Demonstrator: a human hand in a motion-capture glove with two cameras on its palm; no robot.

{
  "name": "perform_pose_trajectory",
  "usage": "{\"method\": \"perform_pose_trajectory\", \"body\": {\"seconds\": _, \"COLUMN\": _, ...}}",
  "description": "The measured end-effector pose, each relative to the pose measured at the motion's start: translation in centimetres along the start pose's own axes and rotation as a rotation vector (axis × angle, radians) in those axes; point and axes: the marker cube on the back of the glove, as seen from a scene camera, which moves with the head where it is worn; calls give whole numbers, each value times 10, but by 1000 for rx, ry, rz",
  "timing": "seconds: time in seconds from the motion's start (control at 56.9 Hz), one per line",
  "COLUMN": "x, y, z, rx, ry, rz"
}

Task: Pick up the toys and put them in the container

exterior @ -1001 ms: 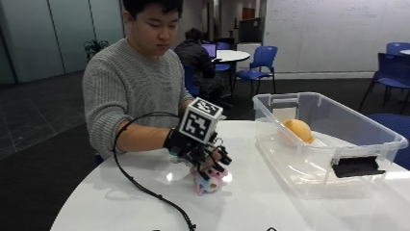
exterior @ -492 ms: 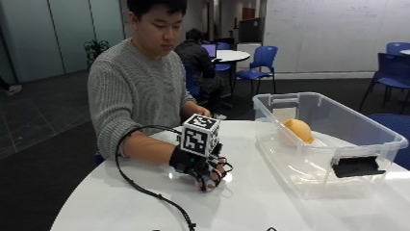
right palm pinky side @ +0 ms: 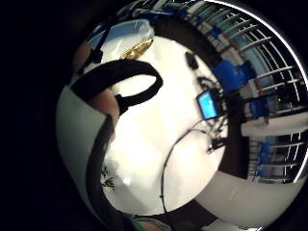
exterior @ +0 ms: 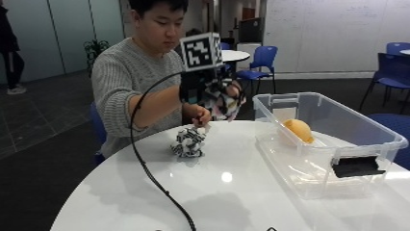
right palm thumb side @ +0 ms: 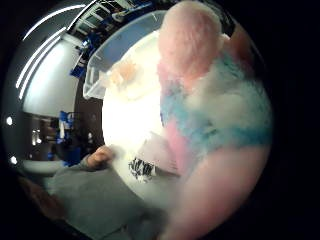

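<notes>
Up above the white round table (exterior: 256,192), the gloved right hand (exterior: 208,94) hung in the air with its fingers curled around a fluffy pink, blue and white plush toy (exterior: 224,102), which it held clear of the tabletop, just beside the near end wall of the clear plastic container (exterior: 359,144). From the thumb-side palm view the same plush toy (right palm thumb side: 210,100) filled most of the frame, pressed close against the palm, with the container (right palm thumb side: 115,55) beyond it. Seen from the outside camera, the container stood at about 3 o'clock on the table, and an orange toy (exterior: 299,130) lay inside it near its far wall. A black-and-white patterned toy (exterior: 188,142) sat on the table at about 10 o'clock from the table's middle, near the person's edge, and the bare left hand (exterior: 200,117) reached down with its fingertips touching the top of that toy. The held plush was above and slightly toward the container from the patterned toy, apart from it.
</notes>
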Motion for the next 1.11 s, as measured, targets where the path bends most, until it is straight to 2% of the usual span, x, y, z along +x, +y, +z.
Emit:
{"method": "perform_pose_trajectory", "body": {"seconds": 0.105, "x": -9, "y": -13, "z": -28, "rx": 30, "ry": 10, "rz": -51}}
{"method": "perform_pose_trajectory", "body": {"seconds": 0.281, "x": -34, "y": -44, "z": -23, "rx": -4, "ry": -88, "rz": -81}}
{"method": "perform_pose_trajectory", "body": {"seconds": 0.351, "x": -48, "y": -77, "z": -15, "rx": -2, "ry": -100, "rz": -153}}
{"method": "perform_pose_trajectory", "body": {"seconds": 0.422, "x": -58, "y": -117, "z": 2, "rx": 11, "ry": 54, "rz": -169}}
{"method": "perform_pose_trajectory", "body": {"seconds": 0.527, "x": -131, "y": -174, "z": 18, "rx": -8, "ry": -178, "rz": 12}}
{"method": "perform_pose_trajectory", "body": {"seconds": 0.615, "x": -172, "y": -213, "z": 48, "rx": -50, "ry": -82, "rz": -89}}
{"method": "perform_pose_trajectory", "body": {"seconds": 0.703, "x": -197, "y": -240, "z": 68, "rx": -96, "ry": -65, "rz": -125}}
{"method": "perform_pose_trajectory", "body": {"seconds": 0.791, "x": -205, "y": -255, "z": 82, "rx": -146, "ry": -68, "rz": -158}}
{"method": "perform_pose_trajectory", "body": {"seconds": 1.107, "x": -189, "y": -261, "z": 124, "rx": -324, "ry": 20, "rz": -85}}
